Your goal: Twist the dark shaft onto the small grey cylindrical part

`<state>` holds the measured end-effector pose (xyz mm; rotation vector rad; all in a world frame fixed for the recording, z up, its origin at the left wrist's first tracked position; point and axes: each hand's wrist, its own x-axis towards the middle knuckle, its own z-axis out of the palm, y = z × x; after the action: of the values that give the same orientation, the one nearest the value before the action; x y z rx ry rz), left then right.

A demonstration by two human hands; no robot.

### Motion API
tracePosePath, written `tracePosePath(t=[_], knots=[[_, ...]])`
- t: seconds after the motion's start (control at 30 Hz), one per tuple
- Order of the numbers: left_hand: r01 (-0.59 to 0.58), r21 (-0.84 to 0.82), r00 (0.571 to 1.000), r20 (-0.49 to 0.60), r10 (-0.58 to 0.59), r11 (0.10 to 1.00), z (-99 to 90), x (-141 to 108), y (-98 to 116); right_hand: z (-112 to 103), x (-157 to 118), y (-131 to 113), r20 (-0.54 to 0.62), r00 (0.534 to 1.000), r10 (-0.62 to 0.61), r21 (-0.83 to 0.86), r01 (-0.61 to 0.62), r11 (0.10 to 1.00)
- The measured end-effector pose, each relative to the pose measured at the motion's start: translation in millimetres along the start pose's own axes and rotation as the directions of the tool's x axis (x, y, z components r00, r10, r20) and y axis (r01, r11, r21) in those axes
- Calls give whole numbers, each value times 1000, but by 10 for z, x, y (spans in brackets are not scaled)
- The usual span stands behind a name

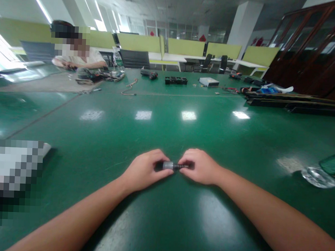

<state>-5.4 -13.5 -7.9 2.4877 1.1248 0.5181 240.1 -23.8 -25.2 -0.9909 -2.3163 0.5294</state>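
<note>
A small cylindrical object, silver-grey on its left part and dark and narrower on its right, lies level between my two hands, low over the green table. My left hand curls around its grey left end, thumb along the near side. The fingers of my right hand close round the thin dark right end, thumb and index pinching it. The left tip of the object is shaded inside my left hand.
At the left edge lies a blurred-out pale device. A glass dish stands at the right. Along the far side are a black block, a white box, tools and dark bars. A person sits at the back left.
</note>
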Motion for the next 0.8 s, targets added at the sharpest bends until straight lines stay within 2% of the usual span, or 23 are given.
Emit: tracePosePath(t=[0.8], knots=[[-10,-21,1000,-7,9,1000,-3,3,4,-38,-44,17,-15,1000,24,-8,-24,1000]])
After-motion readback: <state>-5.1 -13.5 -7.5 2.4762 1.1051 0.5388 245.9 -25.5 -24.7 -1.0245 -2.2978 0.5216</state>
